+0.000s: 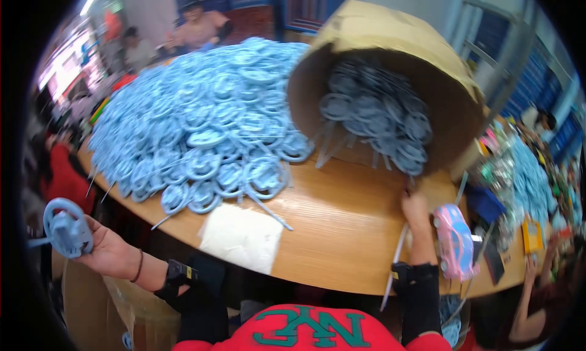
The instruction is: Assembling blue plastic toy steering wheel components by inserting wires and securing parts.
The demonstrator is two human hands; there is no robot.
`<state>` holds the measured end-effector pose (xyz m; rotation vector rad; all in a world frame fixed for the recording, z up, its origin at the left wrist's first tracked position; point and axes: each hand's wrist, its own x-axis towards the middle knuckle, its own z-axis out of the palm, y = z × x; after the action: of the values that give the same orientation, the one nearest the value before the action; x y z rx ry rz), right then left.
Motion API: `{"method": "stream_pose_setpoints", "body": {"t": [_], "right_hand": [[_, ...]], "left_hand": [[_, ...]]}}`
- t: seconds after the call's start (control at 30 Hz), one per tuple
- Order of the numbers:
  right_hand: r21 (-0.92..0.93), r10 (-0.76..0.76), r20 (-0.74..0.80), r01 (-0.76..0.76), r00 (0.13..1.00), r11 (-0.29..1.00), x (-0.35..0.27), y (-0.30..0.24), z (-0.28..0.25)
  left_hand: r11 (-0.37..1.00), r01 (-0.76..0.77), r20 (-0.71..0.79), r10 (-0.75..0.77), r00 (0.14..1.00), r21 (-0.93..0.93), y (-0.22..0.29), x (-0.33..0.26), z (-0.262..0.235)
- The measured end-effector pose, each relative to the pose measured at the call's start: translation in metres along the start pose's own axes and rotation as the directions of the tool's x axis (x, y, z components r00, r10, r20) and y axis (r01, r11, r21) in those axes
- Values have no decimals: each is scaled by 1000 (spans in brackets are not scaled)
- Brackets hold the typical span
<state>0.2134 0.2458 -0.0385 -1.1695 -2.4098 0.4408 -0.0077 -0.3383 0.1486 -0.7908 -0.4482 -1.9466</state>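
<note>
My left hand (113,250) is closed on a light blue plastic toy steering wheel (66,229), held off the table's left edge with its thin stem pointing left. My right hand (416,209) reaches over the table to just below the mouth of a tipped cardboard box (397,33). Blur and small size hide whether its fingers grip anything. Inside the box lie several more toy steering wheels (372,116), in shadow. A large heap of the same toy steering wheels (201,107) covers the table's far left, some stems sticking out toward me.
A white sheet (241,235) lies at the front edge of the wooden table (342,229). Right of my forearm are a pink-and-blue toy car (453,241) and a thin pale rod (395,265). An open carton (116,302) stands below my left arm. Other people sit around the table.
</note>
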Motion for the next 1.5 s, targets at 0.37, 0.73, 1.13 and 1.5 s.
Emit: {"method": "stream_pose_setpoints", "body": {"t": [0.37,0.73,1.13,1.5], "right_hand": [[641,-179,54,103,982,760,-12,-46,-26],[807,-421,237,64,876,588,-66,-112,-47],[863,-244,63,70,968,501,-49,-96,-48],[422,-587,71,509,806,750,-68,-119,-45]], "left_hand": [[855,367,144,-338,930,-366,-2,-34,13],[528,458,696,-599,-396,715,-90,-247,119],[249,734,597,-760,-257,632,-132,-307,101],[-179,842,235,-912,-337,509,-146,-320,88]]}}
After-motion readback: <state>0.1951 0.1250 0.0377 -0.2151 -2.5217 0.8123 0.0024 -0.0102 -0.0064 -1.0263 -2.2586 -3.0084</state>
